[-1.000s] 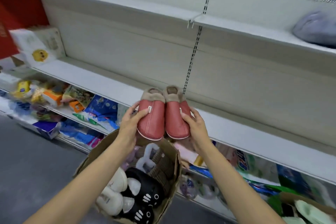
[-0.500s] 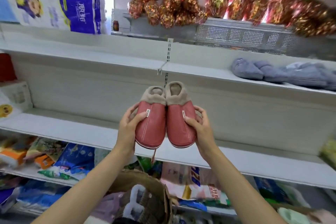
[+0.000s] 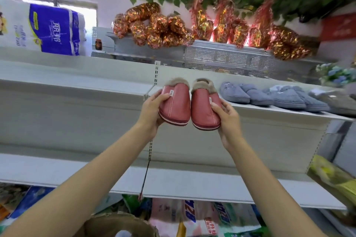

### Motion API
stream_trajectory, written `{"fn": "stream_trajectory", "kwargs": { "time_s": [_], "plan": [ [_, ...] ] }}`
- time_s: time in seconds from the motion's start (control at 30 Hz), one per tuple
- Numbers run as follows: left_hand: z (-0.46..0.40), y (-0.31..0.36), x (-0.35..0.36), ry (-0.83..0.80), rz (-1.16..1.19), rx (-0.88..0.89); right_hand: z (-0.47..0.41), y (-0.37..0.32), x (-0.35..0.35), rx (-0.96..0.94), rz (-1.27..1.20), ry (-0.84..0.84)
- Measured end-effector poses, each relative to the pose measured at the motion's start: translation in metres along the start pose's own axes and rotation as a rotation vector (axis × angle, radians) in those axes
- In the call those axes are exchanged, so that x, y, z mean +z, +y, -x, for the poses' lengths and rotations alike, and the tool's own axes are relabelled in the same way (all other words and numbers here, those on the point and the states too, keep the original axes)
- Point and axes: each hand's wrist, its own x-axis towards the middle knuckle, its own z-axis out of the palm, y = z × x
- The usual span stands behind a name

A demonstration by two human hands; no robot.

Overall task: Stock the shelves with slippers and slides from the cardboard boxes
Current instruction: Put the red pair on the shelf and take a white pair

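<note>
Holding one red slipper (image 3: 176, 107) in left hand (image 3: 152, 109) and its mate (image 3: 206, 110) in right hand (image 3: 228, 119), each clamped at the side, toes toward person, level with upper shelf (image 3: 279, 112) beside blue slippers (image 3: 250, 94); presumably aligning pair for placement.

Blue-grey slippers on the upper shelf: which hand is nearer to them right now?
Right. The right hand, gripping one red slipper, is just left of the blue-grey slippers. The left hand, gripping the other red slipper, is farther left.

left red slipper (image 3: 176, 107) tag: "HOME" | lower-shelf packet (image 3: 189, 210): "ZB" | other print illegible
</note>
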Motion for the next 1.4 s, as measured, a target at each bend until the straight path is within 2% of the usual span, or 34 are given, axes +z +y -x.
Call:
{"fn": "stream_trajectory", "kwargs": {
  "time_s": [0.33,0.47,0.57,1.1,1.27,1.4],
  "plan": [
    [-0.102,-0.015,0.051,0.006,-0.111,-0.138,-0.119,-0.008,-0.031,0.140,0.233,-0.022],
    [-0.125,-0.031,0.058,0.020,-0.314,-0.046,-0.143,0.003,-0.040,0.149,0.347,-0.039],
    [-0.139,-0.038,0.063,0.031,-0.362,0.016,-0.158,0.011,-0.044,0.130,0.383,-0.040],
    [-0.209,-0.051,0.060,0.017,-0.720,0.070,-0.236,0.037,-0.047,0.076,0.621,-0.018],
    [-0.221,-0.062,0.054,0.083,-1.125,0.185,-0.246,0.047,-0.042,0.077,0.766,0.010],
    [-0.228,-0.067,0.045,0.049,-1.010,0.094,-0.249,0.055,-0.038,-0.003,0.892,-0.094]
  ]
}}
